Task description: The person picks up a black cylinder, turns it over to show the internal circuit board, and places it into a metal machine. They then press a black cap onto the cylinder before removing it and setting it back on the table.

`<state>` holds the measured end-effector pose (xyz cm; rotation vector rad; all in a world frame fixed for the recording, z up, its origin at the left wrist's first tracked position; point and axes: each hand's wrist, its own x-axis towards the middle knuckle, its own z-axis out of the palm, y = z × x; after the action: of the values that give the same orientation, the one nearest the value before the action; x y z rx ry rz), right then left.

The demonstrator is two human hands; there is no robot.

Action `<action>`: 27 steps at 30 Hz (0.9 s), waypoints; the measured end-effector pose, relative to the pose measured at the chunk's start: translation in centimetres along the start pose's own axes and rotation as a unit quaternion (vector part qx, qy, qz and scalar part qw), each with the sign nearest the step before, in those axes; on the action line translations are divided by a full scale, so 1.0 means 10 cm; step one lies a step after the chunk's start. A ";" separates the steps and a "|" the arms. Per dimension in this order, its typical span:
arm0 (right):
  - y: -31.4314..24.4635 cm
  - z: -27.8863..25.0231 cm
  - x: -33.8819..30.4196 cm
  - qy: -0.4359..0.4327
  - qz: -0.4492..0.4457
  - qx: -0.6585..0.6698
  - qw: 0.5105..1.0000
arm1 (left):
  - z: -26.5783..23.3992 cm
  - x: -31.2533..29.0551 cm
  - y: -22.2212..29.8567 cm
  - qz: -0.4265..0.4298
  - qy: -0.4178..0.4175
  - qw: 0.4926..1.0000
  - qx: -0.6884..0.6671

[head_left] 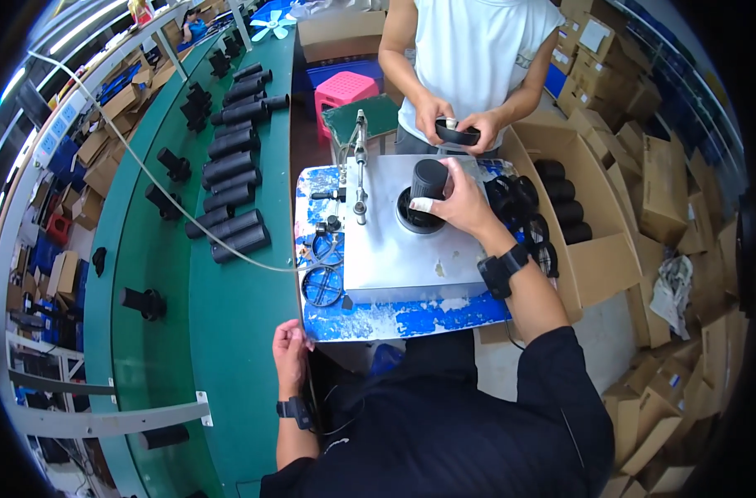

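My right hand [463, 202] grips a black ribbed cylinder [429, 181] from its right side, with a pale wrap on the thumb. Upright or nearly so, the cylinder stands at a round black holder [419, 222] on top of a silver metal box [382, 261]. Whether it is seated in the holder cannot be told. By the green bench's [229, 332] edge, my left hand [290, 352] has its fingers curled together; what they hold, if anything, is hidden. A metal lever clamp [360, 170] rises at the box's left side. Across from me, a person's hands hold a black ring-shaped part [458, 133].
Black cylinders [233, 170] lie in a row on the bench at left. Round black frames [321, 284] rest on the worn blue table [403, 325]. A pale hose [158, 183] crosses the bench. At right, an open carton [598, 270] holds cylinders; black rings [519, 199] lie beside it.
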<state>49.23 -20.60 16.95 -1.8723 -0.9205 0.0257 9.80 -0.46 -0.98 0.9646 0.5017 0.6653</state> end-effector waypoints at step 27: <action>0.15 0.05 -0.05 0.056 -0.072 -0.076 0.993 | 1.40 1.81 0.59 0.318 0.006 0.837 0.446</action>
<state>49.52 -20.80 15.30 -1.9193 -1.0011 -0.2406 29.92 6.64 9.24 2.0702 0.5025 1.0606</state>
